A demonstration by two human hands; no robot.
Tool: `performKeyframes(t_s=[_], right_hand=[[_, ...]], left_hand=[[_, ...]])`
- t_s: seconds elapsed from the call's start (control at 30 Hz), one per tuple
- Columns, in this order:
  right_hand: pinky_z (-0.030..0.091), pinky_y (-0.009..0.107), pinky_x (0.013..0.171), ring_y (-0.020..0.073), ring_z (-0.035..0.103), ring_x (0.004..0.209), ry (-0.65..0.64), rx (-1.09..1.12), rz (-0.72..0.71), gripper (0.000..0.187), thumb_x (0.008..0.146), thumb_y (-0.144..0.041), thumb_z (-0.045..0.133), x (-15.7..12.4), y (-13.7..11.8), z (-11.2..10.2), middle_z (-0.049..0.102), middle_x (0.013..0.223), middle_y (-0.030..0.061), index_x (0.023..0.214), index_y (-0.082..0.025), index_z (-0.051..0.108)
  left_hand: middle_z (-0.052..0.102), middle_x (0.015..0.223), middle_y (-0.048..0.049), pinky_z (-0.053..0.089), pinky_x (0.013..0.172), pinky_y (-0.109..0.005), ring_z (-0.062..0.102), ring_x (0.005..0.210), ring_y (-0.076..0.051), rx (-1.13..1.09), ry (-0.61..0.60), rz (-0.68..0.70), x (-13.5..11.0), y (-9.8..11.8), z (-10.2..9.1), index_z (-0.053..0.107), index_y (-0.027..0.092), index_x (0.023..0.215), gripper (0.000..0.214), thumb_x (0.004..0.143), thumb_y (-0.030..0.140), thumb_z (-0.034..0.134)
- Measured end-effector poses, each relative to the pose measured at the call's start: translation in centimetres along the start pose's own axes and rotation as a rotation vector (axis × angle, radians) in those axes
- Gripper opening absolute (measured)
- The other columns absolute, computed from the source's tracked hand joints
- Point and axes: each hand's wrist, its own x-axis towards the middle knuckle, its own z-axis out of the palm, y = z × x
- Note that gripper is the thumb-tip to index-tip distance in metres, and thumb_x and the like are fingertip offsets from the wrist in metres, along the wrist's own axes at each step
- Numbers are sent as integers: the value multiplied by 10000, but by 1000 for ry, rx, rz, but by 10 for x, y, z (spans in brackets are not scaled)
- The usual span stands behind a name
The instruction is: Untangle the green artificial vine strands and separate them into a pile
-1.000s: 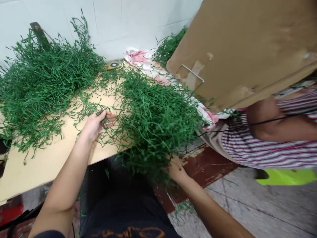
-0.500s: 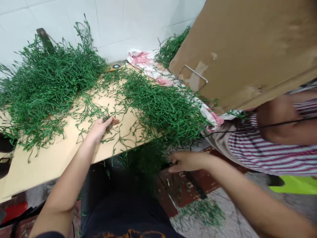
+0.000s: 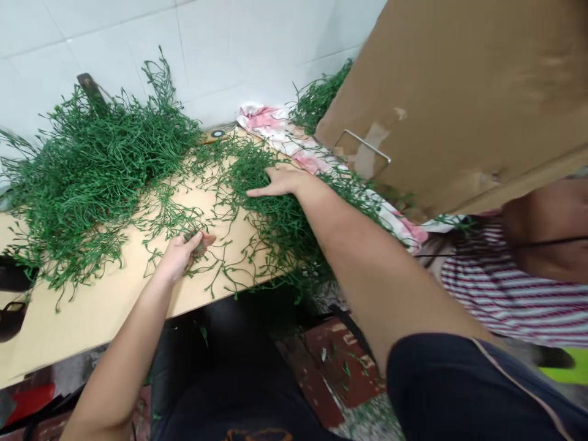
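Note:
My left hand (image 3: 184, 250) rests low over the pale board (image 3: 92, 312), thumb and fingers pressed together among thin green plastic stems (image 3: 169, 205). Whatever is between those fingertips is too small to make out. Farther right, my right hand (image 3: 280, 180) lies on a loose heap of green stems (image 3: 257, 165), its thumb spread away from the fingers. Some of its fingertips sink from sight into the heap, and my forearm covers much of the heap's right side. A bigger tangled pile of green stems (image 3: 101, 147) covers the board's left part.
A large cardboard sheet (image 3: 441, 98) with a metal handle stands at the right, beside a seated person in a striped top (image 3: 487, 288). A white and pink cloth (image 3: 312, 160) runs along the board's right edge. Behind is a white tiled wall (image 3: 257, 49).
My right hand has come up from below the board's front edge onto the right heap, its fingers now spread. My left hand stays at the same spot on the board.

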Motion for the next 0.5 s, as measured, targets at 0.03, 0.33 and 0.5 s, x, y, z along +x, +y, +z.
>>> performKeyframes(t_s=[0.03, 0.33, 0.5], right_hand=[[414, 496, 887, 426, 521, 1110, -64, -28, 4, 1210, 354, -781, 547, -8, 0, 4, 500, 1205, 361, 1184, 98, 521], [447, 482, 879, 364, 538, 1068, -154, -316, 82, 860, 669, -694, 527, -132, -35, 7, 531, 1226, 212, 1297, -110, 459], [425, 479, 894, 331, 497, 1086, 221, -235, 85, 637, 766, -547, 508, -191, -31, 28, 561, 1157, 192, 1226, -105, 501]], left_hand=[[734, 804, -96, 481, 788, -290, 681, 822, -189, -9, 2, 0, 1, 0, -4, 660, 119, 766, 388, 555, 422, 780], [717, 706, -65, 485, 750, -257, 669, 735, -156, 28, -38, 32, 9, -4, 9, 664, 118, 736, 306, 639, 401, 730], [720, 782, -64, 487, 740, -246, 656, 732, -130, -10, -12, 34, 15, -5, 18, 667, 120, 754, 310, 631, 396, 736]])
